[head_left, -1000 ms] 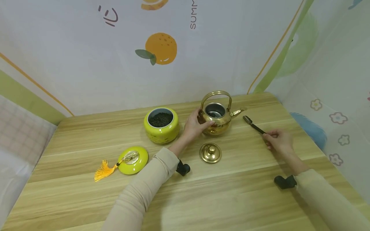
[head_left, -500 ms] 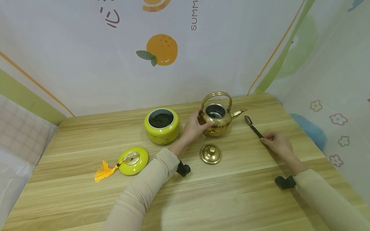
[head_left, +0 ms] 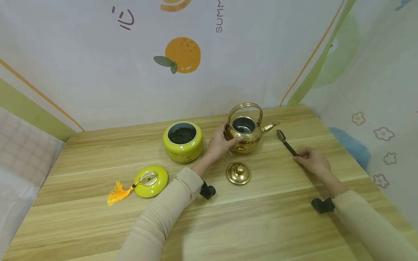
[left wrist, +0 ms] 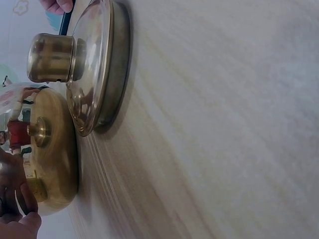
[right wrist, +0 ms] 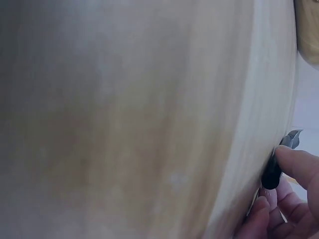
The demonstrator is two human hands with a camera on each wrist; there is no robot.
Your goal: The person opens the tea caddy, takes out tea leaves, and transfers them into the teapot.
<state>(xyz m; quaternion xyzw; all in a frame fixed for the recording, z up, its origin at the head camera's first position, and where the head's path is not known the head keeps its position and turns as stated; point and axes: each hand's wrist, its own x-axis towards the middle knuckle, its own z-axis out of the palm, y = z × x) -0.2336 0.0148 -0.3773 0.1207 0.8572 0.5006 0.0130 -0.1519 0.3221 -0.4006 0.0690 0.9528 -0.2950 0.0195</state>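
A golden teapot with a raised hoop handle stands uncovered on the table, a few dark bits at its bottom. Its left side is gripped by my left hand, thumb across the front and the other fingers largely hidden behind. My right hand pinches the black handle of a small tea scoop, whose metal head points toward the spout. In the right wrist view the scoop lies between thumb and fingers, close to the tabletop. The teapot's knobbed lid rests in front of the pot.
Left of the teapot is a yellow-green jar holding dark loose tea. Its lid with an orange tassel lies nearer me on the wooden table. A printed curtain hangs behind the back edge.
The scoop has swung slightly, its head now a little further right and its handle steeper, as my right fingers shifted a bit left. My left hand and the teapot stay in place.
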